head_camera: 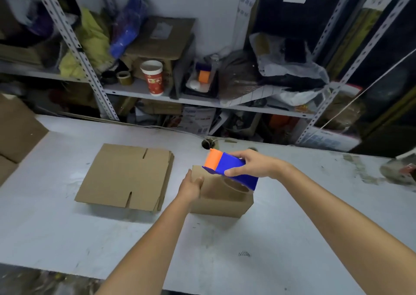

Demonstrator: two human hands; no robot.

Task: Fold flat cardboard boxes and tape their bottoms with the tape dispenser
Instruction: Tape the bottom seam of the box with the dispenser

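A small folded cardboard box [221, 201] stands on the white table [67, 238], its closed flaps facing up. My left hand [191, 185] rests flat against the box's left top edge, fingers together. My right hand [253, 165] grips a blue tape dispenser [231, 169] with an orange front piece, held tilted just above the box's top. A brown tape roll shows under the dispenser. A stack of flat cardboard boxes [126, 177] lies on the table to the left of the box.
Larger cardboard pieces [15, 134] sit at the table's left edge. A cable hole [208, 143] is behind the box. Metal shelves [202, 98] behind the table hold a paper cup [154, 77], tape rolls, bags and boxes. Tape scraps lie at the far right.
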